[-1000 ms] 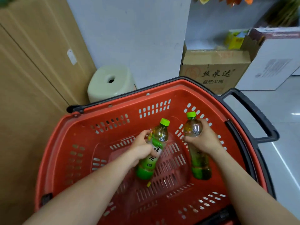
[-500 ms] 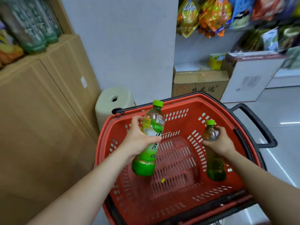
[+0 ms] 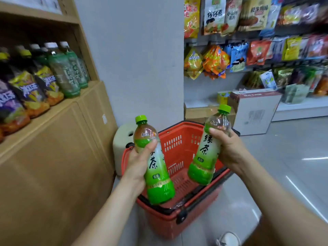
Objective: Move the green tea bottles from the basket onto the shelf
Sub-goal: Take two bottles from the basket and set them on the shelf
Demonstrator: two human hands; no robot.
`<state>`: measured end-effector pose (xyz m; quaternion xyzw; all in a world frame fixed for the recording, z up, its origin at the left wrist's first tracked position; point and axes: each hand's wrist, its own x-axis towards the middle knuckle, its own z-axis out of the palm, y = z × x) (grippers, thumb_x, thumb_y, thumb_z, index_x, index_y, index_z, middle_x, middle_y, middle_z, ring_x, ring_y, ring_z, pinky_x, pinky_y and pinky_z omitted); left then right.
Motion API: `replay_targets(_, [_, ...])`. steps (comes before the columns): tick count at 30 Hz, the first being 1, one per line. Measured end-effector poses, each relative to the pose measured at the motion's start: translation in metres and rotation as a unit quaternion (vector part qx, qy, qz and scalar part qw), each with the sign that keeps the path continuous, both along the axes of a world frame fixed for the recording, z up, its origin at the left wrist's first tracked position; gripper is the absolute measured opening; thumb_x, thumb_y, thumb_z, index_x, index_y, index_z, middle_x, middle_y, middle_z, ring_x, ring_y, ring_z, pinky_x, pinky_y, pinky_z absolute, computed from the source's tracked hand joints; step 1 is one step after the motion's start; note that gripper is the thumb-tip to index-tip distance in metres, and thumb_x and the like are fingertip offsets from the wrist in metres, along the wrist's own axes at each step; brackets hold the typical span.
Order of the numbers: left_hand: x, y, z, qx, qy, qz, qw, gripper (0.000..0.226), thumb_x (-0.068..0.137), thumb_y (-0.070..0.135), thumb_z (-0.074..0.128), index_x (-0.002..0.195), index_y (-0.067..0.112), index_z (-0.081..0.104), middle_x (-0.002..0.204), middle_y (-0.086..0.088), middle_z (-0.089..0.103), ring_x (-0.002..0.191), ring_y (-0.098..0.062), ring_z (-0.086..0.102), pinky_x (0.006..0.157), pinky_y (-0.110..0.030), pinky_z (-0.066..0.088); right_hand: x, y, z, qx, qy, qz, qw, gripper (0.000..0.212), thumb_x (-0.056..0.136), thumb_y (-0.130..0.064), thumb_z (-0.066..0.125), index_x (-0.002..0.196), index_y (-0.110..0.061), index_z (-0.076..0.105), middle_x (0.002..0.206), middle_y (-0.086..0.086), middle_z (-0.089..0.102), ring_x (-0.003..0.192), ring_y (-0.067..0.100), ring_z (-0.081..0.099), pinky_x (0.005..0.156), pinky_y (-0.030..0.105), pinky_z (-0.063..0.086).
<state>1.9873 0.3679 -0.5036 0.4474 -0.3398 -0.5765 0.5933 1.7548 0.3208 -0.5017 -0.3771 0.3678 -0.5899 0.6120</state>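
Now left hand point(image 3: 139, 165) and right hand point(image 3: 229, 150) each grip a tea bottle point(image 3: 157, 168) point(image 3: 205, 153), seemingly above the basket point(image 3: 177, 142).

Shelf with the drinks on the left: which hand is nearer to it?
Left. The left hand grips one green tea bottle just right of the shelf; the right hand holds the other bottle farther right, across the basket.

Looks like a small grocery shop. At ten o'clock, rows of bottled drinks point(image 3: 67, 71) on a wooden shelf point(image 3: 58, 110), labels facing outward; from one to three o'clock, bright snack bags point(image 3: 215, 63) hung in close rows, one row above another. At six o'clock, a red plastic shopping basket point(image 3: 178, 144) standing on a glossy floor point(image 3: 284, 157), and behind it, at one o'clock, stock cartons point(image 3: 253, 112).
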Motion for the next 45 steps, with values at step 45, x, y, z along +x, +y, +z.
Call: replay_targets(45, [0.235,0.243,0.116,0.051,-0.46,0.511,0.724,0.085,0.084,0.017,0.068,0.149,0.025,0.013,0.14,-0.002,0.045,0.125,-0.02,0.046,0.098,-0.025,0.035,0.463,0.134,0.142,-0.343,0.029,0.224,0.912,0.037,0.076,-0.065,0.05,0.067,-0.029,0.05,0.058,-0.021,0.05,0.056,-0.002,0.042,0.063,0.028,0.035])
